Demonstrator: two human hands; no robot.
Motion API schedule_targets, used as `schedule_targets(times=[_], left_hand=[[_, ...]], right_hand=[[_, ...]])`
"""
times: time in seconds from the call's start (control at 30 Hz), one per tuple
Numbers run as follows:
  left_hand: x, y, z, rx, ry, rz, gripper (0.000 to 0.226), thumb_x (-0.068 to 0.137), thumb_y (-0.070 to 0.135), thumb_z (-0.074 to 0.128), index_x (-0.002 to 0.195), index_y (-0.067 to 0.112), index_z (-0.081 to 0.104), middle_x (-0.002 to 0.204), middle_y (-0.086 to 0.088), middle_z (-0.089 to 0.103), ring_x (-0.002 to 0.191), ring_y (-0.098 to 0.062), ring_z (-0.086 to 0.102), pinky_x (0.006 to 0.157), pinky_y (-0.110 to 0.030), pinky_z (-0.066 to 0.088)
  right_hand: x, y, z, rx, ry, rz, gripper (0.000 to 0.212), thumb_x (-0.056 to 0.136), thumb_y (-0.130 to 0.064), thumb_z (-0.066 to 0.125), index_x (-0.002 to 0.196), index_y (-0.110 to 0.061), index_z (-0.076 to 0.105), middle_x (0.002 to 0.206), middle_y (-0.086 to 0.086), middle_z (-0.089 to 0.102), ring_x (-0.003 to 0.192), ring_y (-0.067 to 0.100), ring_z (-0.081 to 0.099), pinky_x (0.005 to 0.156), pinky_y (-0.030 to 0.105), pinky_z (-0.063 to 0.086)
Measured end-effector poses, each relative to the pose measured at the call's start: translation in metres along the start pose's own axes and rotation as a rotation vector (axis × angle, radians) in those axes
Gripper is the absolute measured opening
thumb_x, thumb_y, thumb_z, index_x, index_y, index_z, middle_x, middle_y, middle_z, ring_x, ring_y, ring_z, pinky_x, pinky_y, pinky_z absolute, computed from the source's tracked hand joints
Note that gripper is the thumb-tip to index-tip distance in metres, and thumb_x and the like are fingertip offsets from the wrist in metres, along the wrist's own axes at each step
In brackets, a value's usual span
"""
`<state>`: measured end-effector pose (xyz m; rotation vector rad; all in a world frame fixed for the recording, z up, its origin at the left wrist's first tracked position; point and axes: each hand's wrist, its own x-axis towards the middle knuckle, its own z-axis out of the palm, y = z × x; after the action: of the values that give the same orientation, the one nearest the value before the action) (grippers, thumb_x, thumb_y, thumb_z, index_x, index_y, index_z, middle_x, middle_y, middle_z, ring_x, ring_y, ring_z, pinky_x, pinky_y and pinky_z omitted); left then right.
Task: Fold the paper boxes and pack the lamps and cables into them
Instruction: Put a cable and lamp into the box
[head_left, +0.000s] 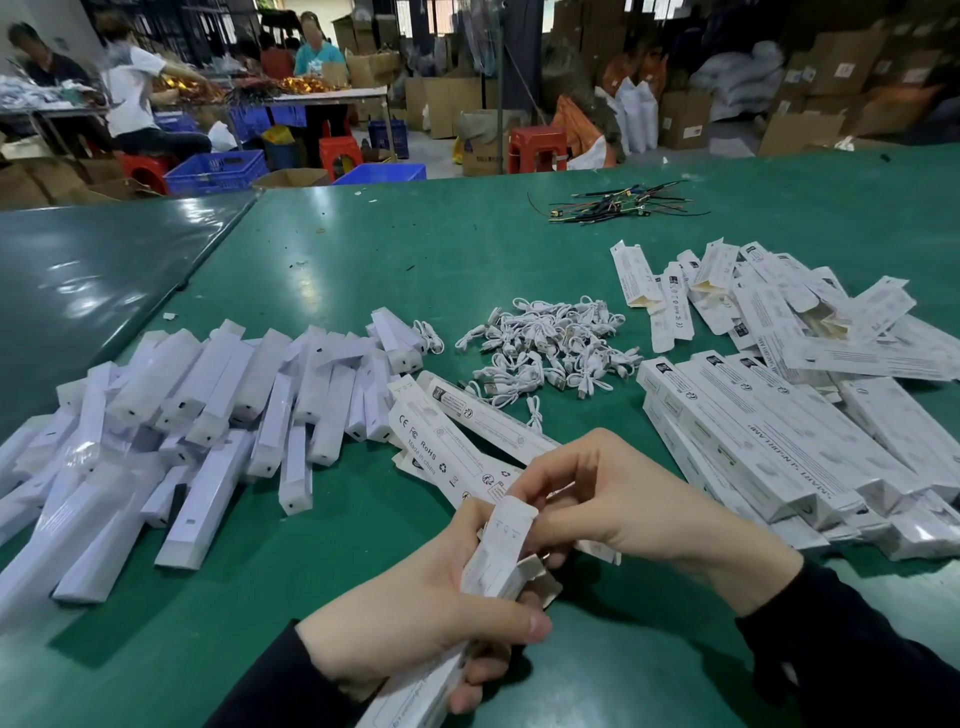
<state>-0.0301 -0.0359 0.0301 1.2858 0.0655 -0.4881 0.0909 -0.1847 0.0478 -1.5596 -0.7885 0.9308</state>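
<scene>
Long white printed paper box (488, 577), near the front edge of the green table (363, 249), tilted from lower left up toward the middle, top end open with its tuck flap (511, 525) standing up and a small brown-backed side flap (540, 569) sticking out. Gripped round the body by the left hand (415, 618), thumb lying across the front face, fingers curled underneath. Worked at the open end by the right hand (613, 499), fingertips bent in and pinching at the flap; exact contact hidden behind the flap. Contents of the box not visible.

Probably the closing step. To do it well: hold the body firmly but without crushing the walls, fold the small side flaps in first, then crease the tuck flap along its score and slide the tongue straight into the slot, no forcing at an angle, no cable pinched in the seam.

Just beyond the hands, a few flat printed boxes (467, 415). To the left, a heap of white lamps (218, 395) in clear wrapping. Further back in the middle, a pile of coiled white USB cables (550, 348). To the right, stacks of boxes (779, 415), some with open ends. Far back, a bundle of coloured wires (623, 202).
</scene>
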Motion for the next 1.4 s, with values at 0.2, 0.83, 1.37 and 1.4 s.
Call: schedule_targets(times=[0.2,0.83,1.37,1.4], left_hand=[[0.001,-0.002,-0.001,0.147,0.019,-0.015,0.067,0.076,0.002,0.069,0.127,0.016,0.029,0.088,-0.019,0.05,0.053,-0.023,0.048,0.048,-0.028,0.042],[-0.006,0.007,-0.01,-0.193,-0.06,0.025,0.091,0.042,-0.009,0.048,0.124,0.029,0.037,0.103,-0.023,0.058,0.065,-0.028,0.047,0.052,-0.032,0.046],[-0.004,0.012,-0.011,-0.247,0.046,0.055,0.072,0.062,-0.023,0.058,0.13,-0.004,0.046,0.106,-0.038,0.063,0.082,-0.04,0.069,0.068,-0.038,0.06],[-0.005,0.013,-0.011,-0.252,0.04,0.051,0.065,0.064,-0.021,0.061,0.127,-0.008,0.05,0.111,-0.038,0.063,0.091,-0.043,0.069,0.076,-0.039,0.061]], right_hand=[[-0.001,0.004,0.003,-0.021,-0.085,0.003,0.012,0.074,0.004,0.078,0.078,-0.007,0.075,0.071,0.012,0.067,0.058,0.015,0.061,0.059,0.024,0.052],[-0.001,0.001,-0.005,-0.005,-0.065,-0.067,0.016,0.079,0.014,0.07,0.078,-0.002,0.072,0.06,0.005,0.068,0.05,0.009,0.063,0.051,0.017,0.051],[0.005,0.005,-0.003,-0.021,0.067,-0.174,0.018,0.079,0.0,0.071,0.092,-0.011,0.076,0.081,0.007,0.072,0.074,0.021,0.061,0.064,0.03,0.052],[0.004,0.004,-0.005,-0.02,0.07,-0.188,0.019,0.079,-0.001,0.071,0.09,-0.015,0.077,0.082,0.009,0.072,0.075,0.023,0.061,0.064,0.03,0.052]])
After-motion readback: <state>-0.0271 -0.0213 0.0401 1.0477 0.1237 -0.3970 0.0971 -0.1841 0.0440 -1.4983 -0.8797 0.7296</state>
